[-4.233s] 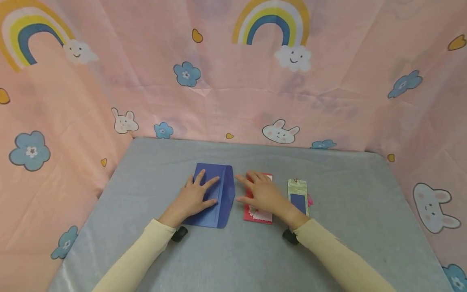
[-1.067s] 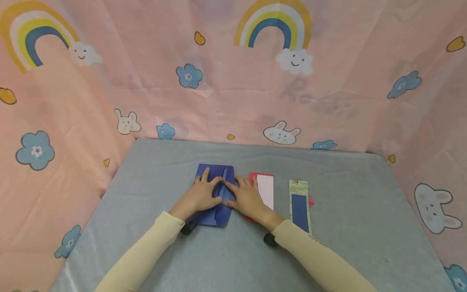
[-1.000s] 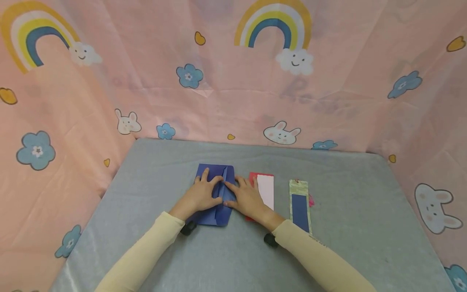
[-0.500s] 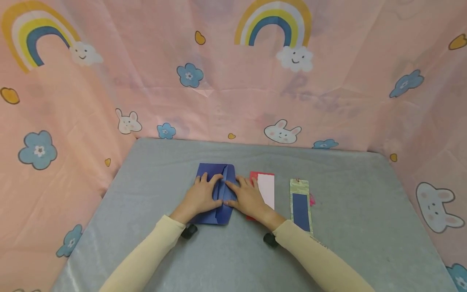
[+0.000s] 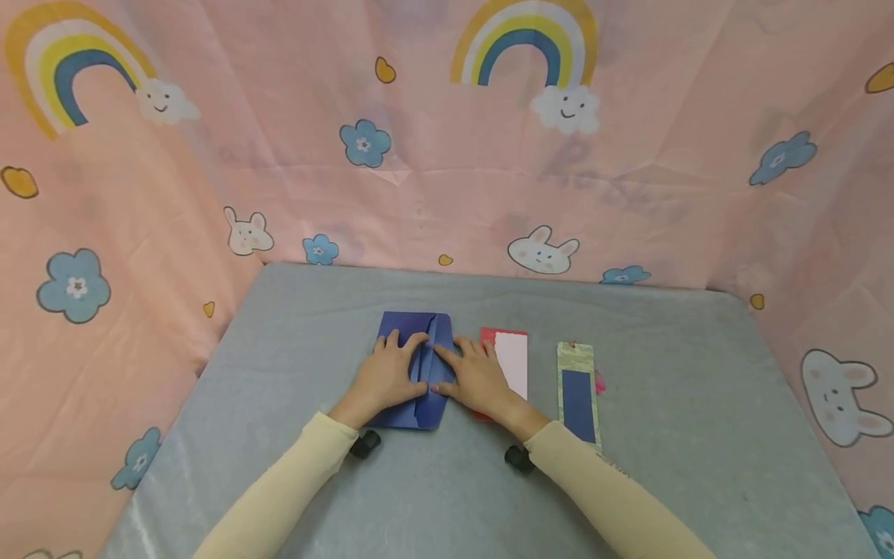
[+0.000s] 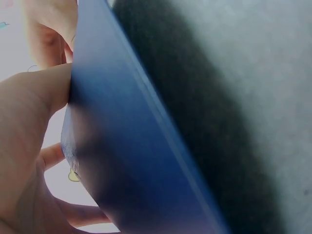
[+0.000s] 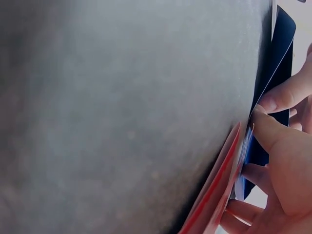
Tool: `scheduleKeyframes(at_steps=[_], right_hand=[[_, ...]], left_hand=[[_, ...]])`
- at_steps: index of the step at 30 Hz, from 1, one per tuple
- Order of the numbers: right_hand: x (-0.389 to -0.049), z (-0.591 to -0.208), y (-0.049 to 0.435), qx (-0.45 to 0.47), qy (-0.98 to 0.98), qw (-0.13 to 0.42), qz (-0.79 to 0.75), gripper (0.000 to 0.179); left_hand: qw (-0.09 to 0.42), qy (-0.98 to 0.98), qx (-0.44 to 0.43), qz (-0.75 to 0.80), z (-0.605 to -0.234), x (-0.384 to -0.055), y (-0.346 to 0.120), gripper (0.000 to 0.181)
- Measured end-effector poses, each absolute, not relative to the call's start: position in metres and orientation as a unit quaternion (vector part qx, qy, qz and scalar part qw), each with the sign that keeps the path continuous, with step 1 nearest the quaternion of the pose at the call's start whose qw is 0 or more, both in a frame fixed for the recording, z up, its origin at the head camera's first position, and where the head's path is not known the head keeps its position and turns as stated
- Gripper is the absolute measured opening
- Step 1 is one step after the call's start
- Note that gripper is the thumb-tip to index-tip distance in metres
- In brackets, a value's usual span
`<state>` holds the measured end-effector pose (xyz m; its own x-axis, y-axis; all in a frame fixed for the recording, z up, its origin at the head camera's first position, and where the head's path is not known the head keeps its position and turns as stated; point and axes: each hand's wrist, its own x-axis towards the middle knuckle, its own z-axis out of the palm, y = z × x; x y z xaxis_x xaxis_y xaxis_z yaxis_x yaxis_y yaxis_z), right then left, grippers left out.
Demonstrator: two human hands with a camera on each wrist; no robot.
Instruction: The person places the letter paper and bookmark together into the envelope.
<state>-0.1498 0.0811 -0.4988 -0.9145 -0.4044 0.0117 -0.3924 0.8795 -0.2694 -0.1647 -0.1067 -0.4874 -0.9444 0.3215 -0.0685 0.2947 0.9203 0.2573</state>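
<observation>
A dark blue envelope point(image 5: 400, 322) lies left of centre on the grey cloth, its flap towards the right. My left hand point(image 5: 382, 376) lies over its left part, with thumb and index finger bent at the pocket's edge. Opposite it, the thumb and index finger of my right hand point(image 5: 482, 382) hold the flap side. In the left wrist view, my left thumb overlaps the raised blue paper point(image 6: 126, 136). The right wrist view shows both thumbs close together at the envelope's edge point(image 7: 280, 63). My other right fingers reach over the red and white card point(image 5: 513, 363), partly hiding it.
Right of the card lies a pale green bookmark point(image 5: 576, 357) with a dark blue panel and a pink tassel point(image 5: 600, 381). The grey cloth point(image 5: 670, 373) covers the table. A pink patterned curtain point(image 5: 440, 202) stands around its far side and both sides.
Over about four seconds, my right hand has moved left from the card to the envelope's flap, and my left fingers have bent towards the pocket edge. Within the last second, both hands barely move.
</observation>
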Motion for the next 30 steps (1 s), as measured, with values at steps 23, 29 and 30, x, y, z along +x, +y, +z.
scheduleKeyframes(at_steps=[23,29,30], right_hand=[[-0.1495,-0.4999,0.0830,-0.196,0.969,0.033,-0.143,0.073],[-0.1494,-0.5002,0.0829,-0.198,0.969,0.028,-0.148,0.072],[-0.1494,-0.4997,0.0829,-0.198,0.968,0.028,-0.150,0.072]], left_hand=[[0.055,0.972,0.167,0.155,-0.4822,-0.1661,-0.1118,0.076],[0.052,0.974,0.165,0.146,-0.4832,-0.1648,-0.1110,0.079],[0.049,0.975,0.164,0.144,-0.4833,-0.1642,-0.1106,0.079]])
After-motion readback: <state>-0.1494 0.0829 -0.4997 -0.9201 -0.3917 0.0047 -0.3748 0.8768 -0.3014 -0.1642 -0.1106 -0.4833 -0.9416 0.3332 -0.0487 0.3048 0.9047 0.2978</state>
